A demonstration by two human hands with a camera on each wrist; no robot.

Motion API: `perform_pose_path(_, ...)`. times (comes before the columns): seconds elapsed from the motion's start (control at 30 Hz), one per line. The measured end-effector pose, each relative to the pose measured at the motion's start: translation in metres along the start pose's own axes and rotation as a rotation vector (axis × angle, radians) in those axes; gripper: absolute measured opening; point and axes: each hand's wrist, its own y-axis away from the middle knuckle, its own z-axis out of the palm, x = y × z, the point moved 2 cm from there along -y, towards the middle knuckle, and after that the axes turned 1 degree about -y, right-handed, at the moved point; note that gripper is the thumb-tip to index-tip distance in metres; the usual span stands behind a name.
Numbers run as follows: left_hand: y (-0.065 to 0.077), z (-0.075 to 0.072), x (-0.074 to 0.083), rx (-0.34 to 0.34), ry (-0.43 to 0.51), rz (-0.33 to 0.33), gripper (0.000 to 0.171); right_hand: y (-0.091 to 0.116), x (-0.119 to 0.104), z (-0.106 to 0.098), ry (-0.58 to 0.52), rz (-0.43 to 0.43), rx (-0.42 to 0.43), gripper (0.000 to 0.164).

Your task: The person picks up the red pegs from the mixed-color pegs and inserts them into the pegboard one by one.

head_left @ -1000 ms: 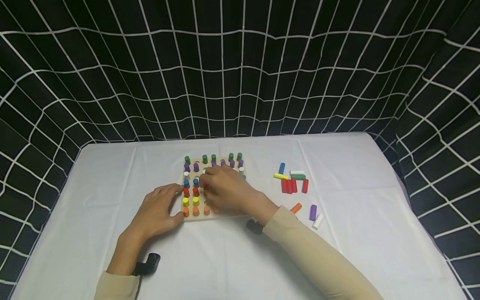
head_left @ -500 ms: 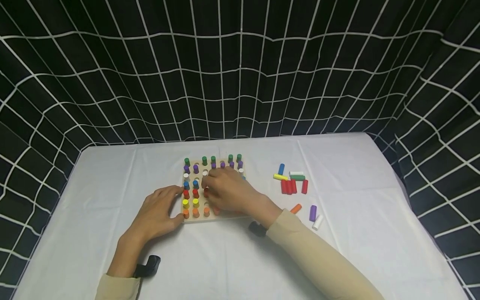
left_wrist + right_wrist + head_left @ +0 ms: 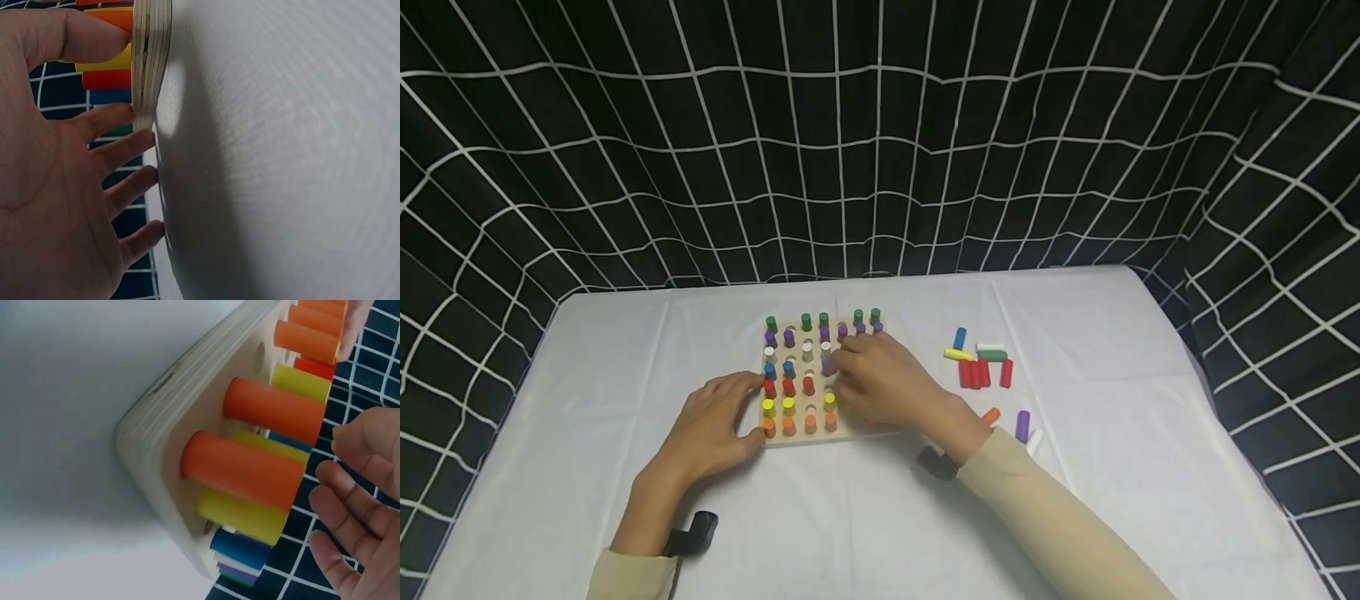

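A wooden pegboard lies at mid-table, with colored pegs standing in rows and several bare holes. My left hand is at its left side, thumb at the near corner and fingers spread along the edge; the thumb overlaps an orange peg in the left wrist view. My right hand is over the board's right half, fingers bent loosely, with the fingertips close to a blue peg. In the right wrist view its thumb and fingers show nothing between them, beyond two near orange pegs.
Right of the board lie loose pegs: several red pegs, a blue peg, a yellow peg, a green peg, an orange peg and a purple peg. A dark grid curtain hangs behind the white-covered table.
My right hand has shifted a little to the right across the board, uncovering a white, a red, a yellow and an orange peg. My left hand stays at the left edge.
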Motion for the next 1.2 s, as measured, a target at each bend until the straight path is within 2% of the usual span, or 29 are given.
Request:
perform_pose_path(0.33,0.000,0.001,0.001,0.009,-0.007,0.001,0.070,0.019,0.012,-0.001,0.007,0.041,0.022,0.023)
perform_pose_path(0.53,0.001,0.000,0.001,0.005,-0.015,-0.002,0.071,0.031,0.023,0.000,0.011,0.057,0.061,0.019)
perform_pose_path(0.9,0.000,0.000,0.003,0.001,-0.002,0.008,0.070,0.051,0.042,-0.002,-0.014,0.108,0.106,0.022)
perform_pose_path(1.2,0.001,0.000,0.003,0.008,0.004,0.011,0.070,0.069,0.055,-0.005,0.018,0.141,0.121,0.019)
